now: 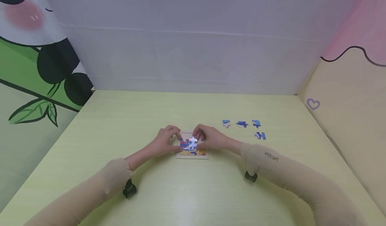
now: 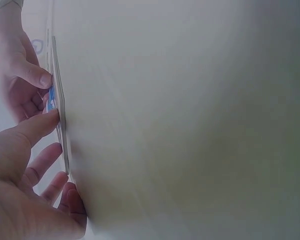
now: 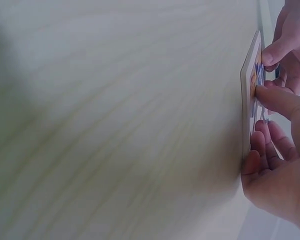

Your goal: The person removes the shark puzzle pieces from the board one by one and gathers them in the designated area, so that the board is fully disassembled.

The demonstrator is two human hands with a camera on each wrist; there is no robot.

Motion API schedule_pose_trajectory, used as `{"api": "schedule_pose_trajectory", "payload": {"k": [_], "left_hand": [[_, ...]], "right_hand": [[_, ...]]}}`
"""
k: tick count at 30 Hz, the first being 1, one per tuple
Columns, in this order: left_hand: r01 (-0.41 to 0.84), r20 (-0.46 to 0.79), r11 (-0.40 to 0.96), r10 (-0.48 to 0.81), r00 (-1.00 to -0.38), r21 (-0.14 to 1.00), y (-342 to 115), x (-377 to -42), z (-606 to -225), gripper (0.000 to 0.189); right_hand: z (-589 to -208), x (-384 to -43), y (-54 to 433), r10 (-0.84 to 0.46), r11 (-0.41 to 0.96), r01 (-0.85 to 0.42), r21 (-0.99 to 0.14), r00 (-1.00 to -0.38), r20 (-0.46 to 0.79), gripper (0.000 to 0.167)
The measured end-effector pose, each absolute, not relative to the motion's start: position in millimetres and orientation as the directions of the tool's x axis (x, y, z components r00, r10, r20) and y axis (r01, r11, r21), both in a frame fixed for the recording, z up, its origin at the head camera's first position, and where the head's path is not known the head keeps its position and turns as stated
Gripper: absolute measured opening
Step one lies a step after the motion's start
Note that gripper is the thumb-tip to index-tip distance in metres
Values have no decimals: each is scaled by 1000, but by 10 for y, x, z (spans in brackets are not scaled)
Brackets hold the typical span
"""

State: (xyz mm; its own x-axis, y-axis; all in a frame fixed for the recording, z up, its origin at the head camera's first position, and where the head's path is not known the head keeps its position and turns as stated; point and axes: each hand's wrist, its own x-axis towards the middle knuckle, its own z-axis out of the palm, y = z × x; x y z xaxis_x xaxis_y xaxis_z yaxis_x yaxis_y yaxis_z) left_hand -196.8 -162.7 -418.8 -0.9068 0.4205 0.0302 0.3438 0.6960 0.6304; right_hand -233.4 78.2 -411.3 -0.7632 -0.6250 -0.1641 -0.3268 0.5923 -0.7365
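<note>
A small jigsaw board (image 1: 192,157) with a pale frame lies on the table, partly filled with blue, white and orange pieces. My right hand (image 1: 212,137) pinches a pale blue-and-white puzzle piece (image 1: 193,143) between thumb and fingers over the board's middle. At the board's left side, my left hand (image 1: 164,140) touches the edge and the pieces there with its thumb and forefinger. In the left wrist view the left thumb (image 2: 42,125) rests on the board (image 2: 61,100). The right wrist view shows the right thumb (image 3: 277,100) over the board's face. Fingers hide parts of the picture.
To the right of the board lie several loose pieces: a blue-and-white one (image 1: 226,123), a dark blue one (image 1: 242,124), a blue one (image 1: 256,123) and, nearer, another (image 1: 260,136). A grey-white cloth wall (image 1: 193,58) stands behind the pale table (image 1: 135,108), with printed panels at both sides.
</note>
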Motion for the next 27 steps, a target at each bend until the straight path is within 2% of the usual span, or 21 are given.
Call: {"api": "schedule_pose_trajectory", "payload": {"k": [13, 27], "left_hand": [[331, 19, 705, 411, -912, 627, -1615, -1949, -4171, 29], [320, 8, 704, 408, -913, 634, -1619, -1943, -4155, 29]], "right_hand": [[-4124, -2284, 773, -634, 628, -475, -617, -772, -50, 45], [-4135, -2301, 796, -624, 632, -459, -624, -779, -60, 42]]}}
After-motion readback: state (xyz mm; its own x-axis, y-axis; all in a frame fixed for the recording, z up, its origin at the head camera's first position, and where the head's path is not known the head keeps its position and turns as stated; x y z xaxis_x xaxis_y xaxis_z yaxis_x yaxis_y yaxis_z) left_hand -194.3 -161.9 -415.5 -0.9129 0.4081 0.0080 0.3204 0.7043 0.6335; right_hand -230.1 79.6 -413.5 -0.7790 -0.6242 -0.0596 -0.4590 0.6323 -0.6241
